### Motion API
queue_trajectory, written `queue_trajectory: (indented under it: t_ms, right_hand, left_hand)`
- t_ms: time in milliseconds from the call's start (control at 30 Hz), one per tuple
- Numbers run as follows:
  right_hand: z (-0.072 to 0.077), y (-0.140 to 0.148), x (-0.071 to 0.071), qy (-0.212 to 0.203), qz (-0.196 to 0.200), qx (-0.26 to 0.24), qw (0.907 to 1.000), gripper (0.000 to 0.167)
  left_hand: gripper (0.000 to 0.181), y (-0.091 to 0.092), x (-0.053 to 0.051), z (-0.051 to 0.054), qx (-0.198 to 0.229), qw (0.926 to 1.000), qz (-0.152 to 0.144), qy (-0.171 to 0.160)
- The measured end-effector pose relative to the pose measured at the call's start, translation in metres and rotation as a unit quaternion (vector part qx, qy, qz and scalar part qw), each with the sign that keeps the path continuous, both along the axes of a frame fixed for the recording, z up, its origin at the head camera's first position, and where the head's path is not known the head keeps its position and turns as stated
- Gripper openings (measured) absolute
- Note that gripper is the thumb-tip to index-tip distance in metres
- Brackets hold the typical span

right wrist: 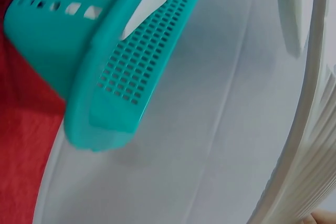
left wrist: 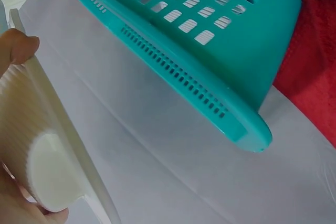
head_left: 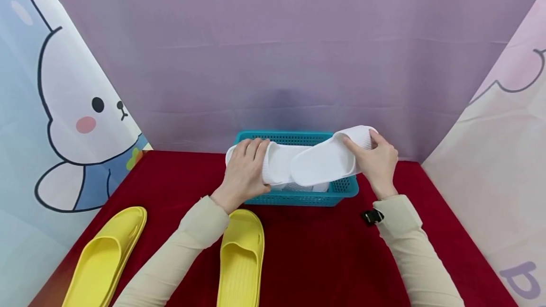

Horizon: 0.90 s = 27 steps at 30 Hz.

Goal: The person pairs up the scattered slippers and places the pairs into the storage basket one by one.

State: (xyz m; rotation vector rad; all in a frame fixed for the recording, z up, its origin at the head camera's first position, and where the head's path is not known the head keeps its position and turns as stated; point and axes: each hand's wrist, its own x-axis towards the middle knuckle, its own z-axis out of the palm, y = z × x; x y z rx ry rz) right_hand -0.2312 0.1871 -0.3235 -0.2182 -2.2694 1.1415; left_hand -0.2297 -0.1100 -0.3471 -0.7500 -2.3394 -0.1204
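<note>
Two white slippers are held up over a teal plastic basket [head_left: 294, 199], their ends overlapping in the head view. My left hand [head_left: 244, 167] grips the left white slipper [head_left: 283, 160] around its ribbed strap. Thumb and fingers of my right hand [head_left: 377, 165] pinch the other white slipper [head_left: 322, 162] at its strap end, on the right. The left wrist view shows the left slipper's edge [left wrist: 73, 145] apart from the basket wall. More white ribbed things lie inside the basket, partly hidden by the slippers.
One yellow slipper [head_left: 95, 269] lies at the left on the dark red cloth [head_left: 315, 255]. Another yellow slipper [head_left: 240, 274] is in front of the basket, beside my left sleeve. A small black object [head_left: 372, 217] shows at my right cuff. A lilac curtain [head_left: 281, 60] hangs behind.
</note>
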Motion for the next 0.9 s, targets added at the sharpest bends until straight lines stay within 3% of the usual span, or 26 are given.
queue_trajectory:
  t_ms: [300, 533, 900]
  right_hand:
    - [-0.003, -0.016, -0.006, 0.028, -0.020, 0.009, 0.9994, 0.057]
    - [-0.006, -0.028, -0.007, 0.030, -0.041, -0.004, 0.9987, 0.072]
    - [-0.009, -0.049, -0.004, 0.013, -0.027, -0.025, 0.9993, 0.082]
  left_hand:
    - [0.108, 0.008, -0.001, 0.001, 0.005, 1.0000, 0.000, 0.008]
    - [0.108, 0.014, 0.001, 0.000, -0.001, 1.0000, 0.000, -0.002]
    - [0.110, 0.020, 0.002, 0.001, -0.017, 0.9996, 0.014, -0.017]
